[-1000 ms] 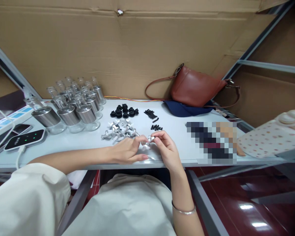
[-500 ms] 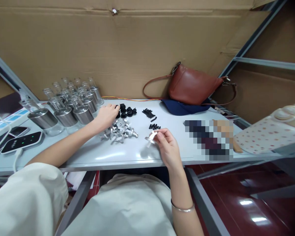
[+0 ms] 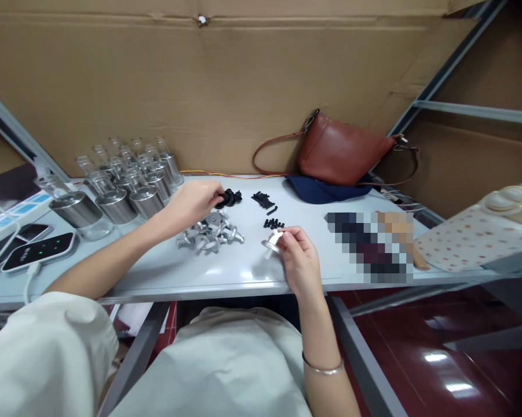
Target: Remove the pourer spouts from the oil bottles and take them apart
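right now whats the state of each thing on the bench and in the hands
left hand: reached out, fingers closed on a black cap
black caps: loose cluster on the table
right hand: pinching a silver fitting
silver fitting: held just above the table
silver fittings: loose pile
glass jars: upright, grouped
brown bag: leaning on cardboard
power bank: lights on, cable plugged

You have bare table [image 3: 234, 269] between your hands along the near edge, while the silver parts pile [image 3: 208, 234], glass jars [image 3: 126, 179] and black screws [image 3: 274, 223] crowd the far side.
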Available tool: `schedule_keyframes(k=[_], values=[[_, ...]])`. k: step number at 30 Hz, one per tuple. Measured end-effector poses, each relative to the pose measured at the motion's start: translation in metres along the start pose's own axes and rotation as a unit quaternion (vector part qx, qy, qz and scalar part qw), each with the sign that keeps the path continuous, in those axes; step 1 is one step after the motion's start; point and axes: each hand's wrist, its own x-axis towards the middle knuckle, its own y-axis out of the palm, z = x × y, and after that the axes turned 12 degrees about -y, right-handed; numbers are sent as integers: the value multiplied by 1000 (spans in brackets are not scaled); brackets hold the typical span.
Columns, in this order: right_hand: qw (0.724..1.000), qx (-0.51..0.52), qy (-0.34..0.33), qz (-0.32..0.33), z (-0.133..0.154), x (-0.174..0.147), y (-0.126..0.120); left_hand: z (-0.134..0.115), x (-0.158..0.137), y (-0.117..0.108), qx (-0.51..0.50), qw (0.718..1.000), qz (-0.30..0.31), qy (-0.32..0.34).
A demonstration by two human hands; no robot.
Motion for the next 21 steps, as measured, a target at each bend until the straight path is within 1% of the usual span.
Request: schedule_keyframes(k=[2, 5, 8, 10, 13, 15, 17, 19, 21], values=[[1000, 11, -2, -18, 0, 1, 0, -12, -12, -1, -106, 992, 27, 56], [998, 21, -7, -55, 0, 1, 0, -29, -34, 10, -223, 959, 94, 147], [997, 16, -10, -76, 1, 2, 0, -41, -52, 28, -272, 923, 167, 215], [997, 4, -14, -78, 1, 2, 0, -45, -58, 38, -286, 910, 184, 237], [996, -9, -18, -81, 1, 1, -1, -45, -61, 47, -308, 908, 155, 238], [996, -7, -16, -91, 1, 1, -1, -45, -63, 52, -337, 908, 114, 219], [995, -4, -13, -95, 0, 1, 0, -44, -67, 57, -377, 902, 67, 200], [996, -6, -12, -84, 1, 1, 0, -43, -72, 63, -409, 893, 29, 187], [998, -8, -16, -66, 2, 0, 1, -42, -76, 67, -421, 888, 5, 186]])
